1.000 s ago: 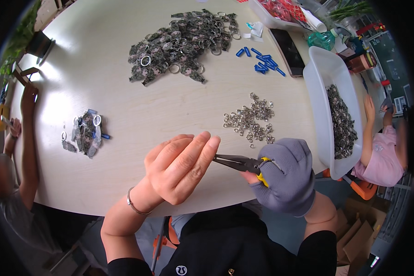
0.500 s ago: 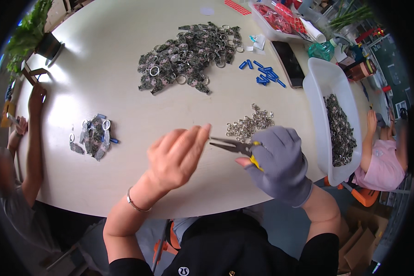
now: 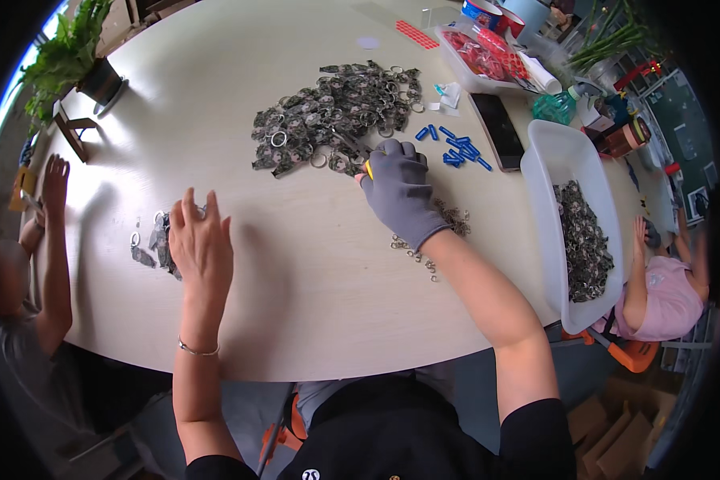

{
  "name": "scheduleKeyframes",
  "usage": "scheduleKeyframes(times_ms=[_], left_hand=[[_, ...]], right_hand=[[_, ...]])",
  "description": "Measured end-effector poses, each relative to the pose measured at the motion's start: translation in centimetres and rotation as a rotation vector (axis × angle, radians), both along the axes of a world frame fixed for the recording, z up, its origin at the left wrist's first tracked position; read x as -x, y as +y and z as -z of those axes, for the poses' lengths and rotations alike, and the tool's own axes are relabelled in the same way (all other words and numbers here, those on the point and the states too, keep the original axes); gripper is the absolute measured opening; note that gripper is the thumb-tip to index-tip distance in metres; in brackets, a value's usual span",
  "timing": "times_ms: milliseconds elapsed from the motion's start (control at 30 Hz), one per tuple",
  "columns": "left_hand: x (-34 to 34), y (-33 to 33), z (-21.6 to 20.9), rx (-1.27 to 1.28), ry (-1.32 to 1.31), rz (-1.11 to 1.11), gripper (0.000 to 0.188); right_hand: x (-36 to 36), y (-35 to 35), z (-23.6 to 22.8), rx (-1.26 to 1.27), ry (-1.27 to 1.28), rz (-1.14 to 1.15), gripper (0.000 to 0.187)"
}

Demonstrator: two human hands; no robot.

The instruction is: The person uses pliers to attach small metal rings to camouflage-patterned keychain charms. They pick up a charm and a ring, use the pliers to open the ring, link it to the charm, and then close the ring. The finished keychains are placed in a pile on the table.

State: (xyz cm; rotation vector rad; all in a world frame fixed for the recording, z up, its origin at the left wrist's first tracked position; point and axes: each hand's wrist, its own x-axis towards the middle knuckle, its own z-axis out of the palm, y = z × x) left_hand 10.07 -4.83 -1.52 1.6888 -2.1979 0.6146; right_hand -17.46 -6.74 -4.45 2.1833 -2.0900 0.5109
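Observation:
My bare left hand (image 3: 202, 244) is over the small pile of keychains (image 3: 162, 244) on the left, its fingers spread and nothing visible in them. The hand hides part of that pile; one keychain with a ring (image 3: 142, 254) lies beside it. My right hand (image 3: 402, 190), in a grey glove with bare fingertips, is closed on pliers (image 3: 352, 146) with yellow handles. The jaws point to the near right edge of the large heap of dark patterned keychains (image 3: 320, 120). Under my right wrist, small metal clasps (image 3: 454, 214) lie scattered, partly covered by the arm.
Blue cylindrical pieces (image 3: 460, 150) and a phone (image 3: 498, 132) lie right of the heap. Farther right stands a white bin (image 3: 542, 208) of dark keychains. A clear box (image 3: 466, 70) holds red packets. One person sits at left, another at right; a potted plant (image 3: 100, 80) stands far left.
My left hand has moved left from the middle to the small pile, and its fingers have spread. My right hand has carried the pliers up and left to the large heap.

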Motion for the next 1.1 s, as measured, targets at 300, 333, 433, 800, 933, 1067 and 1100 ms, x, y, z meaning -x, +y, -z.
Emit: scheduleKeyframes(times_ms=[300,333,433,800,933,1067,1100], left_hand=[[11.2,0.7,0.7,-1.452,1.759,0.170,0.043],[12.0,0.8,0.8,-1.441,1.867,0.196,0.040],[13.0,1.1,0.8,-1.391,2.066,0.249,0.033],[9.3,3.2,0.2,-1.341,1.715,0.169,0.023],[9.0,3.3,0.0,-1.297,1.777,0.223,0.023],[8.8,3.1,0.0,-1.307,1.758,0.228,0.022],[8.8,3.2,0.0,-1.309,1.752,0.231,0.022]], right_hand=[[0.8,4.1,-3.3,-0.314,-0.339,0.038,0.026],[1.0,4.7,-4.1,-0.333,-0.385,0.050,0.028],[1.6,6.3,-5.3,-0.312,-0.494,-0.006,0.022],[3.5,9.6,-2.3,-0.050,-0.381,-0.277,0.007],[3.3,9.0,-1.7,0.011,-0.343,-0.271,0.008],[3.4,8.3,-1.6,0.002,-0.347,-0.282,0.008],[3.4,8.2,-1.5,0.004,-0.348,-0.280,0.008]])
